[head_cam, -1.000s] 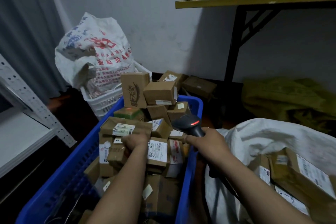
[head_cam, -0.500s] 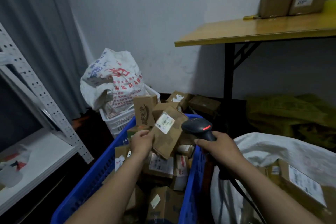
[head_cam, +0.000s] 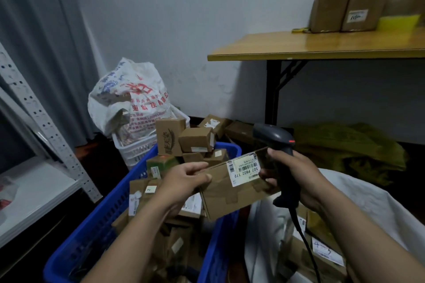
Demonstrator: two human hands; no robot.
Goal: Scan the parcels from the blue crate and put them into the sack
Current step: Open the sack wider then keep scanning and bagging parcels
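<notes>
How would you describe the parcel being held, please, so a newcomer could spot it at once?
Find the blue crate heaped with cardboard parcels. Above its right rim, the left hand grips a flat brown parcel, the right hand with the scanner at its other end. It alone is off the heap, its white barcode label facing up.

Cardboard boxes [head_cam: 331, 7] stand on a yellow table [head_cam: 299, 46]; a printed bag [head_cam: 131, 99] sits in a white basket [head_cam: 138, 151]
</notes>
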